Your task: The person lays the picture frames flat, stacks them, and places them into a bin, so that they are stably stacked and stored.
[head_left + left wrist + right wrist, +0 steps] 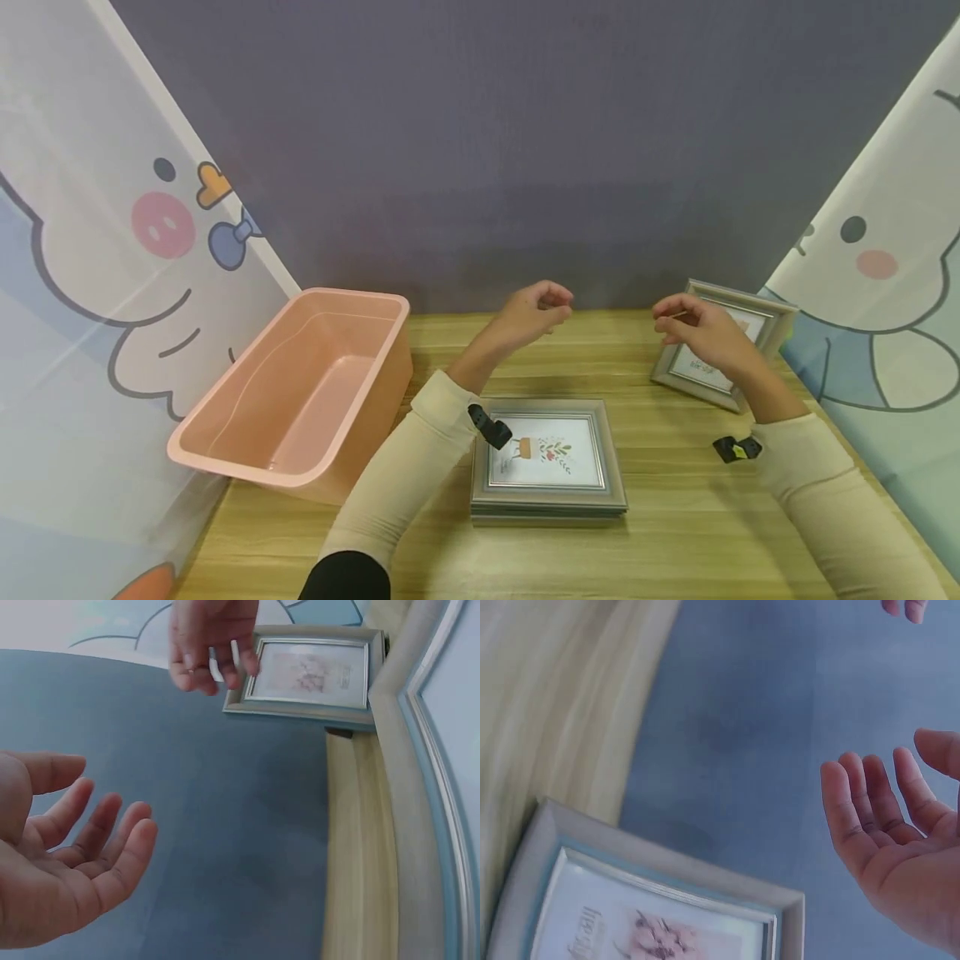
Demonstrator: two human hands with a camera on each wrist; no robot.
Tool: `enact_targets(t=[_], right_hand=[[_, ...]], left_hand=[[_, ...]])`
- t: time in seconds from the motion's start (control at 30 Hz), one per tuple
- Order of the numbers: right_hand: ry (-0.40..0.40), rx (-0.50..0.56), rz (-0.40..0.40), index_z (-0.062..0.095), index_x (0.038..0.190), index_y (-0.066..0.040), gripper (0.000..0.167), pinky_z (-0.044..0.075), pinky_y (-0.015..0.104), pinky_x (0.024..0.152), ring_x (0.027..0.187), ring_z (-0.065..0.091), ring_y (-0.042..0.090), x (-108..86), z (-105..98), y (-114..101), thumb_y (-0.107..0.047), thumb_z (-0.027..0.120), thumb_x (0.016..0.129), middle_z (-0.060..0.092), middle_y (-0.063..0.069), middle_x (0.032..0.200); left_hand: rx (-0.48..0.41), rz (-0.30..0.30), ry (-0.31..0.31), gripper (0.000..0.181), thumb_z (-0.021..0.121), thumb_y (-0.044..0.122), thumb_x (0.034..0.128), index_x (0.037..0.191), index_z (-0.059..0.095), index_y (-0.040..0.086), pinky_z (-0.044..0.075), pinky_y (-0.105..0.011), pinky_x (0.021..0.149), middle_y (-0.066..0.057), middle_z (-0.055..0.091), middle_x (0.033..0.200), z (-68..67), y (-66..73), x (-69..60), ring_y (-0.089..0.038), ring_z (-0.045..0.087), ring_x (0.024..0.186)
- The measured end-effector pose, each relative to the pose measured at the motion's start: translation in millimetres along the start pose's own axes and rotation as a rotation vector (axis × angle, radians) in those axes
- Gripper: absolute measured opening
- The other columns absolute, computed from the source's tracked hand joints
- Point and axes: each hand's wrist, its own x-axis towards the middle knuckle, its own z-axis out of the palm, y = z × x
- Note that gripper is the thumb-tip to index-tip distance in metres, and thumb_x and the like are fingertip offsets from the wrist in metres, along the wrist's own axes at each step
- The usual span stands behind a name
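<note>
Left hand and right hand, relaxed and empty, seem between grips; grasping the lower-centre picture frames calls for reaching down.

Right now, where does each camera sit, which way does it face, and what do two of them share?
Head: on the head, facing forward and down at the table, tub, stack and backdrop; left grip, right grip and both sleeves show.
Left wrist: on that wrist, facing past the left grip toward the backdrop and standing frame; the right grip shows up top.
Right wrist: on that wrist, facing past the right grip; left fingertips show at the top edge.
Shared: both wrist views show the standing frame and backdrop.
</note>
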Motion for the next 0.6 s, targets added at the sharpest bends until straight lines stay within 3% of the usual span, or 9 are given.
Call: enact_targets(t=[0.17,0.37,0.43,0.6], right_hand=[[0.128,0.057,0.0,0.058,0.124,-0.008,0.027,0.057,0.02,0.071,0.087,0.066,-0.004,-0.5,-17.9,6.1,-0.028,0.056,0.106,0.061,-0.019,0.107],[0.331,0.122,-0.018,0.058,0.121,0.003,0.026,0.056,0.011,0.072,0.086,0.066,-0.008,-2.6,-34.7,17.0,-0.017,0.056,0.105,0.064,-0.022,0.099],[0.413,0.104,0.0,0.061,0.119,0.0,0.024,0.054,0.009,0.071,0.083,0.065,-0.007,-4.9,-41.9,20.2,-0.018,0.057,0.104,0.063,-0.024,0.095],[0.652,0.019,0.158,0.068,0.103,-0.027,0.011,0.043,0.006,0.062,0.076,0.053,-0.005,-12.3,-60.6,28.6,-0.025,0.058,0.102,0.056,-0.031,0.083]], left_hand=[[-0.125,0.007,0.029,0.027,0.065,0.022,0.1013,0.127,0.063,0.015,0.058,-0.041,0.096,-0.002,0.063,0.123,30.8,-1.3,31.2,-0.012,0.063,0.104],[-0.116,-0.044,0.053,0.022,0.068,0.025,0.0994,0.121,0.067,0.022,0.058,-0.029,0.082,0.007,0.065,0.116,73.6,-9.3,55.9,-0.008,0.063,0.095],[-0.091,-0.07,0.053,0.02,0.068,0.026,0.099,0.119,0.067,0.024,0.056,-0.026,0.078,0.009,0.065,0.114,86.1,-7.5,61.9,-0.008,0.063,0.093],[-0.008,-0.102,0.12,0.016,0.07,0.025,0.0971,0.113,0.07,0.026,0.054,-0.026,0.078,0.012,0.068,0.111,116.1,-6.2,78.0,-0.008,0.064,0.097]])
